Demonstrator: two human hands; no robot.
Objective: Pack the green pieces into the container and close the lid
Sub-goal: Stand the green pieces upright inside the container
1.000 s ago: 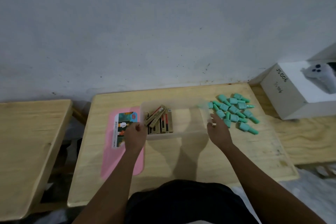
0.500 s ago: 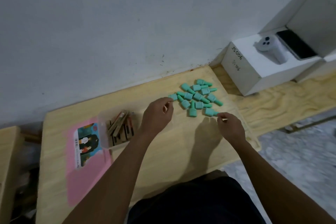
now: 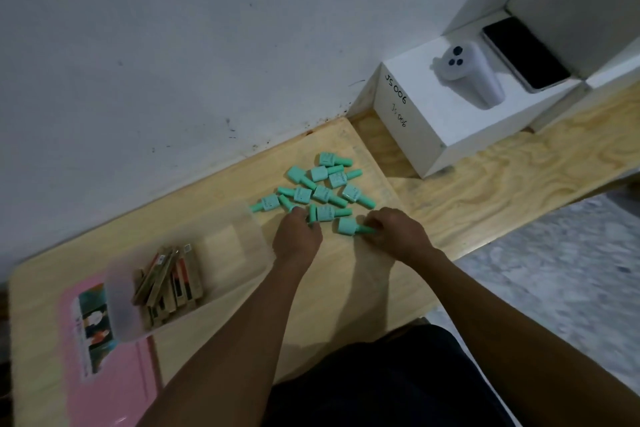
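Green plastic pieces [image 3: 322, 192], each a squarish block with a round stub neck like a small bottle, lie scattered in a loose heap on the far right part of the pale, grained wooden worktop [image 3: 346, 274]. They look smooth and matte, some touching, some overlapping.

At the near edge of the heap, the left hand [image 3: 297, 236] rests knuckles up, fingers curled down onto a piece just beside it; whether it actually grips one cannot be told. The right hand [image 3: 398, 234] is closed around the neck of the nearest green piece [image 3: 347, 226], whose block end sticks out to the left of the fingers.

Left of the hands sits a translucent, frosted plastic container [image 3: 187, 253], rectangular with rounded corners and open at the top. In its left half stand and lean several slim gold-brown rectangular boxes [image 3: 169, 282]; its right half shows only the worktop through the floor.

Partly under the container's left end, a flat pink plastic lid [image 3: 110, 381] with a colourful printed label [image 3: 92, 322] lies on the worktop.

On a lower plywood surface to the far right stands a white cardboard box [image 3: 422, 128] with handwriting on its side, a rounded white device [image 3: 467, 74] resting on top.
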